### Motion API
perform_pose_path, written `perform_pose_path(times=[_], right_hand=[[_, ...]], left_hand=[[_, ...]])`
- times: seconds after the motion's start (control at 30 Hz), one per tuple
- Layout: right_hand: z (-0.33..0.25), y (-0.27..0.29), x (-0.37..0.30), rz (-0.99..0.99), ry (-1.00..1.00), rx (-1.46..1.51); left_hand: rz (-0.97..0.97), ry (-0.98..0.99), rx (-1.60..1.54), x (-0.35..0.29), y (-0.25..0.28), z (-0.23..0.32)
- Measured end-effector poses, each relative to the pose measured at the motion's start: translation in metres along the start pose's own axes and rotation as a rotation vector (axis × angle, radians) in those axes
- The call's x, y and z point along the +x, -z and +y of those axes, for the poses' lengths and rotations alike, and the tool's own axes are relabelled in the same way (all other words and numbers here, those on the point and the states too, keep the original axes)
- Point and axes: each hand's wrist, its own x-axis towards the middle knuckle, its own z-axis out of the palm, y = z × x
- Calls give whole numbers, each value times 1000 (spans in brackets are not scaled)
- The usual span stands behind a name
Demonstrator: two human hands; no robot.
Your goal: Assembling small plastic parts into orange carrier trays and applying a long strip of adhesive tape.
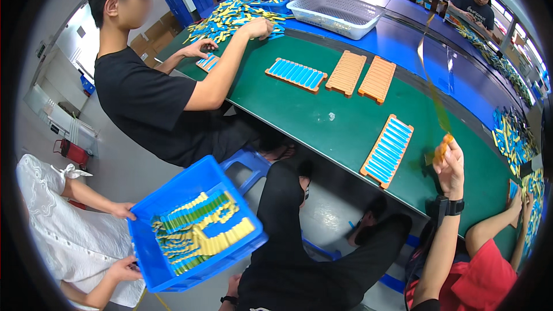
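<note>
- Right hand (pixel 450 166) raised above the green table (pixel 311 116), fingertips pinching the lower end of a long amber film strip (pixel 439 109).
- Strip rising in a curl from the pinch, hanging free over the table's far side.
- Left hand (pixel 231 294) low by the thigh at the picture's edge; grip impossible to tell.
- Orange tray of blue pieces (pixel 388 151) just left of the raised hand.
- Probably best: keep the pinch firm near the end, hold the strip untwisted, well off the tray.

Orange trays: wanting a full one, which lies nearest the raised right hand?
The blue-filled tray at the table's near edge, just left of the right hand; the others lie farther back.
</note>
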Motion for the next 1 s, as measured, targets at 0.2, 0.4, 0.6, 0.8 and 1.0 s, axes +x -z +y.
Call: perform_pose_path(times=[0.2,0.4,0.6,0.8,1.0], right_hand=[[-9,-54,-24,-88,-184,-24],[-5,-68,-38,90,-216,-90],[-5,-73,-47,290,-308,14],[-1,-59,-51,255,-293,-31],[16,-53,-50,231,-278,-50]], left_hand=[[51,-379,508,41,-13,62],[-21,-726,573,-11,-128,268],[-434,-1049,496,-28,-236,359],[-859,-959,1210,33,-314,290],[-1369,-564,2258,79,-380,166]])
